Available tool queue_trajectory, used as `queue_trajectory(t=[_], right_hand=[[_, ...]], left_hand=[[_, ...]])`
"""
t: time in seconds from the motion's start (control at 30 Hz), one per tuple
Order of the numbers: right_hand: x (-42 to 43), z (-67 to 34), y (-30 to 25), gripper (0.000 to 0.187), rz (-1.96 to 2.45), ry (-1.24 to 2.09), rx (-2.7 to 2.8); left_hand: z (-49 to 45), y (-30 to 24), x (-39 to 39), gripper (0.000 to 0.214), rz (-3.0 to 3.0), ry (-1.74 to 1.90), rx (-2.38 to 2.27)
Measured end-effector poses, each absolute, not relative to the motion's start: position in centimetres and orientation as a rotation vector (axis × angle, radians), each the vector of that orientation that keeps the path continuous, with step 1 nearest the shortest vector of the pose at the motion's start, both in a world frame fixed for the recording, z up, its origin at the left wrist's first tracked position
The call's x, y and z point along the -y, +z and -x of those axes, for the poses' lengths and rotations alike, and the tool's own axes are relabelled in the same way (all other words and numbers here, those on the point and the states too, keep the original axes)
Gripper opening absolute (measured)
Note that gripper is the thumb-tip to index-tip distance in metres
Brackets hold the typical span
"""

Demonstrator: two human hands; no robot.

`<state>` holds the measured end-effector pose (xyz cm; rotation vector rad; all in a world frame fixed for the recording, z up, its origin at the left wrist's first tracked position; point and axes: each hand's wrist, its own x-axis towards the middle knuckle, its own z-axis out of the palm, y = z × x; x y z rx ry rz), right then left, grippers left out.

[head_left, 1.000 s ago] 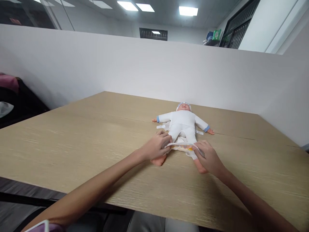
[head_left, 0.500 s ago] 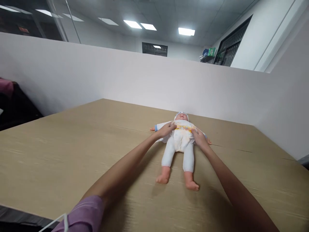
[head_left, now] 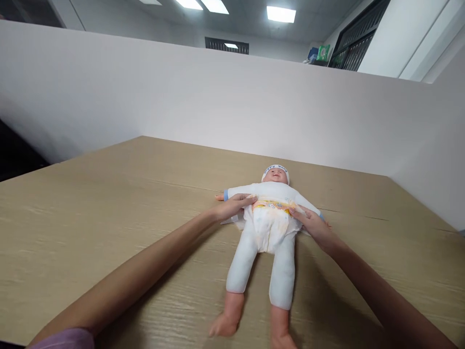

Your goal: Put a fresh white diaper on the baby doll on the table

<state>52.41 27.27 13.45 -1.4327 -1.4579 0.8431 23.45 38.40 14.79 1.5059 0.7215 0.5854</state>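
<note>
Your left grip (head_left: 229,208) and right grip (head_left: 312,223) each hold a front corner of the diaper (head_left: 273,228). It covers the doll (head_left: 278,190), head toward the table's (head_left: 109,208) far edge; keep both corners level, evenly snug.

Left sleeve (head_left: 64,339): purple cloth, only a small rounded piece in view at the bottom left corner; weave and seams too small to tell
Left forearm (head_left: 145,269): bare from the sleeve's edge onward, long and slim, narrowing smoothly toward the wrist (head_left: 211,216)
Left hand (head_left: 232,206): bare and slender, with thin fingers (head_left: 249,199); nails too small to tell
Right forearm (head_left: 378,291): bare along its visible length, slim, cut off at the lower right of the view
Right hand (head_left: 314,224): bare, slender like the left
</note>
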Motion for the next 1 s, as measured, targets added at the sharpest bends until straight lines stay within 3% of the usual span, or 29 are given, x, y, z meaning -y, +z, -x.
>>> queue_trajectory(t=[0.17, 0.33, 0.53, 0.67, 0.83, 1.0], right_hand=[[-25.3, -54.7, 13.7, 0.066, 1.477, 0.806, 1.374], [-22.2, -57.0, 12.0, 0.045, 1.697, 0.34, 1.571], [-21.2, -57.3, 9.8, 0.048, 1.772, 0.073, 1.656], [-21.7, -57.2, 9.4, 0.049, 1.81, 0.146, 1.625], [-21.7, -57.2, 9.8, 0.048, 1.875, 0.332, 1.535], [-21.5, -57.1, 11.8, 0.055, 1.761, 0.687, 1.61]], left_hand=[[-22.4, 15.9, -38.1, 0.051, -1.564, 0.649, -0.776], [-22.8, 17.6, -37.4, 0.03, -1.798, 0.801, -1.0], [-27.7, 20.7, -33.9, 0.029, -2.455, 0.931, -0.836], [-31.2, 21.1, -32.7, 0.032, -2.692, 0.768, -0.659], [-32.4, 20.0, -32.7, 0.041, -2.816, 0.602, -0.757], [-32.3, 19.8, -32.5, 0.046, -2.83, 0.602, -0.8]])
